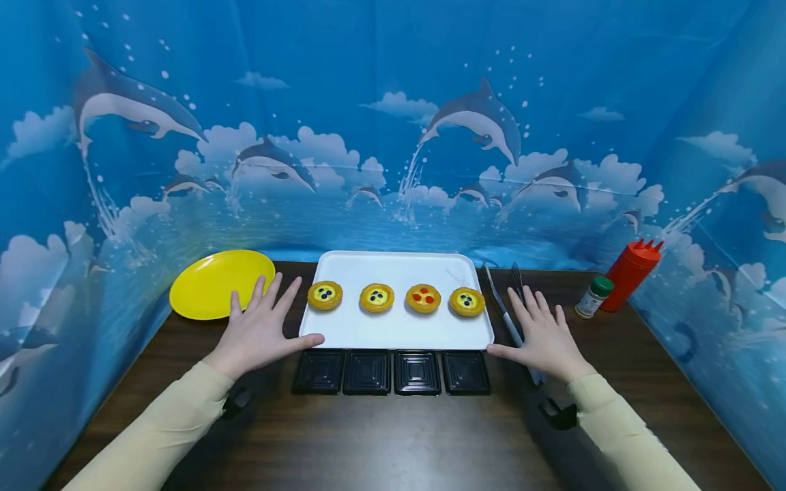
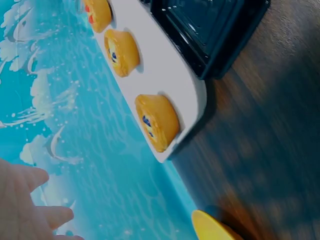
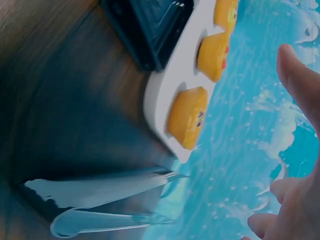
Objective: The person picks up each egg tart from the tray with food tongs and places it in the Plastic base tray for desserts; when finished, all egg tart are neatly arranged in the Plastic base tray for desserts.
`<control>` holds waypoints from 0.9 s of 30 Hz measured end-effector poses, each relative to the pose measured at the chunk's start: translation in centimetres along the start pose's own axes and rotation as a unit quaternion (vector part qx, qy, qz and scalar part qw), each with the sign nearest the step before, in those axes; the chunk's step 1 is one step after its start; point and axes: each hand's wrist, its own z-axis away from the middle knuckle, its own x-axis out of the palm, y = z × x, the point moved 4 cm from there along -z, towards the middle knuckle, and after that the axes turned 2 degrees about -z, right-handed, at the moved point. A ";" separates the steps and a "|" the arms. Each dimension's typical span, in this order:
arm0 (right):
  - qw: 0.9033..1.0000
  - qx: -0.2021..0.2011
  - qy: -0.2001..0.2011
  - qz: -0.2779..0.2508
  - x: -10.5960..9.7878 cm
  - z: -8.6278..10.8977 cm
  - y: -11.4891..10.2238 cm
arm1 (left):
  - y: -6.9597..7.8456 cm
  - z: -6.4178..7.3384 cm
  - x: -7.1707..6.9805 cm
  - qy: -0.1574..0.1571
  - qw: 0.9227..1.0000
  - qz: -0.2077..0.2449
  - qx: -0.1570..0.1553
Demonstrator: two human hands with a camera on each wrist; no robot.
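Right side: red bottle [image 1: 629, 278] beside green-capped jar [image 1: 593, 299]; utensils [image 1: 512, 329] partly hidden by the right hand [image 1: 546, 339].
Left side: yellow plate [image 1: 215, 293] beyond the left hand [image 1: 258, 334].
White tray [image 1: 393, 334]: four tarts [image 1: 376, 298] sit in a row.
Black dishes [image 1: 367, 372]: four line the tray's near edge.
Hands: both have fingers spread, near the tray's front corners.

To the right of the right hand [image 1: 543, 341] stands a small shaker jar [image 1: 593, 298] with a green lid and a pale label. Just beyond it, farther from that hand, is a red squeeze bottle [image 1: 632, 276] with several pointed nozzles. A dark brown, wood-grained table [image 1: 393, 443] spreads below both hands. Past the fingertips, and out to either side of the hands, hangs a blue, lightly creased backdrop [image 1: 344, 54] printed with leaping dolphins [image 1: 475, 119], white clouds [image 1: 319, 153] and rippling sea [image 1: 331, 215].
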 end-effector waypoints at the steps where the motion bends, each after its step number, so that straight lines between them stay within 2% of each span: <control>1: 1.000 0.005 -0.002 -0.001 0.1 0.0 0.3 | -0.1 -0.1 0.1 0.000 1.000 0.002 -0.001; 8: 0.999 0.027 -0.026 -0.018 0.8 -0.7 1.7 | -0.8 -1.0 0.7 -0.005 1.000 0.019 -0.005; 15: 0.996 0.060 -0.061 -0.024 1.7 -1.3 3.2 | -1.5 -1.8 1.7 -0.033 0.998 0.049 -0.011; 23: 0.993 0.090 -0.070 -0.035 2.5 -2.1 4.4 | -2.5 -2.9 2.4 -0.050 0.996 0.068 -0.019; 27: 0.991 0.103 -0.080 -0.029 2.7 -2.4 4.8 | -3.0 -3.4 3.0 -0.070 0.994 0.082 -0.029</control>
